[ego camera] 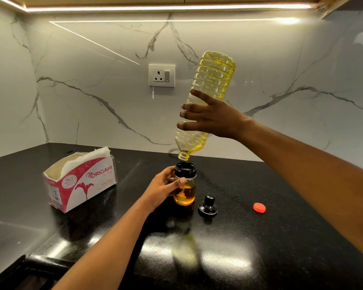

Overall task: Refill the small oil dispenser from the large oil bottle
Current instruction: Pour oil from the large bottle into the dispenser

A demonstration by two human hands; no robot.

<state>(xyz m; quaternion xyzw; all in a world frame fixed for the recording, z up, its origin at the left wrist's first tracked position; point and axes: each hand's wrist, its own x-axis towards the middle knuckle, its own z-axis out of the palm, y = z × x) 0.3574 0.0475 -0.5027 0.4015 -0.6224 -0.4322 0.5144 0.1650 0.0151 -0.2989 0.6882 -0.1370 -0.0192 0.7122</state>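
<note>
Clasping the dispenser (184, 194), left grip (161, 189); right grip (215, 119) wraps tilted large oil bottle (213, 80).

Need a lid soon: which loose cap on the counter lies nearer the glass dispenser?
The black knobbed lid, beside the glass dispenser; the round red plastic cap lies farther right.

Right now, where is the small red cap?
In the head view, the small red plastic cap lies on the black countertop, right of the black knobbed lid.
</note>
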